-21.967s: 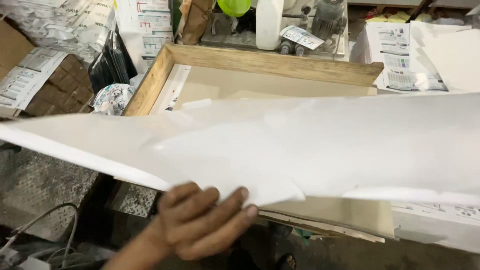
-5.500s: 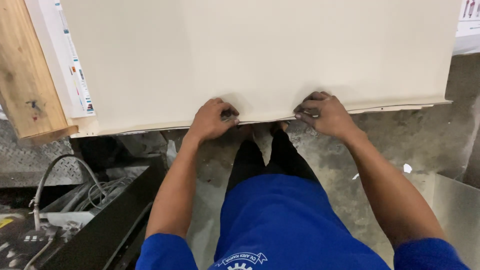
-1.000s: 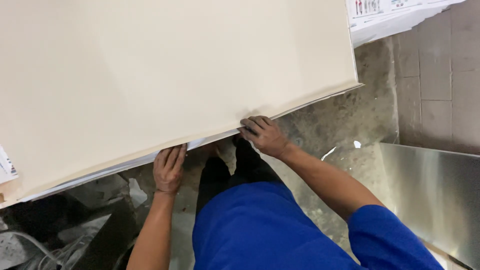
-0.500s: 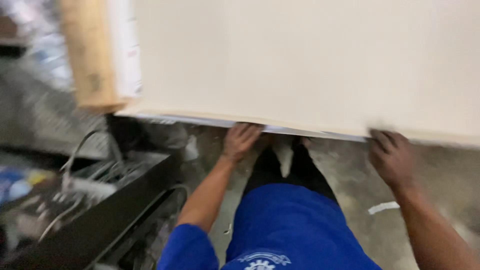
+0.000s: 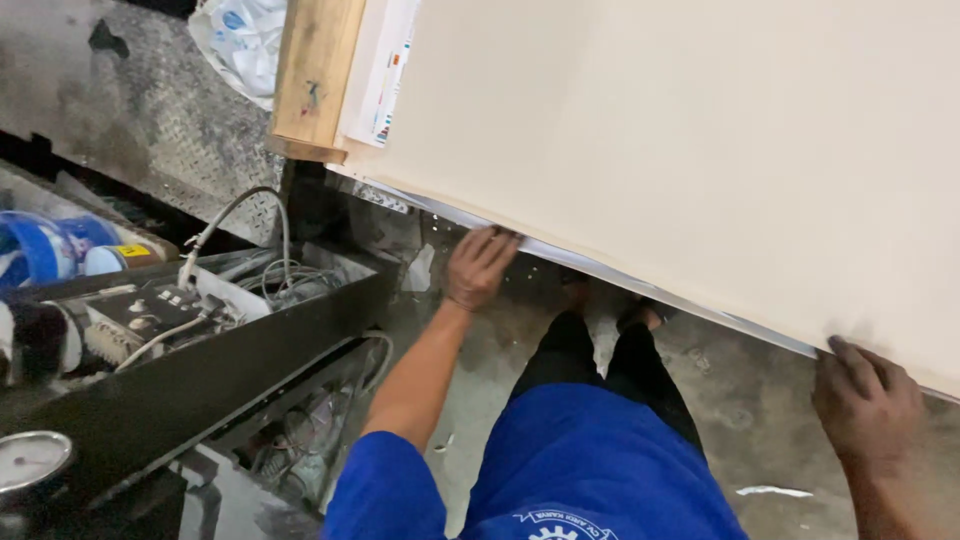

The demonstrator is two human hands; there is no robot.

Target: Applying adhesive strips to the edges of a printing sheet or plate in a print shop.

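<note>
Head view: left hand (image 5: 480, 268) and right hand (image 5: 866, 402) both at the near edge of the big cream paper stack (image 5: 680, 150), fingers curled onto that edge and gripping it, well apart from each other. Stack lying on a wooden frame (image 5: 310, 75), overhanging the concrete floor (image 5: 740, 400). At left, a black metal tray (image 5: 200, 380) holding cables (image 5: 250, 250) and a blue tin (image 5: 40, 245).
</note>
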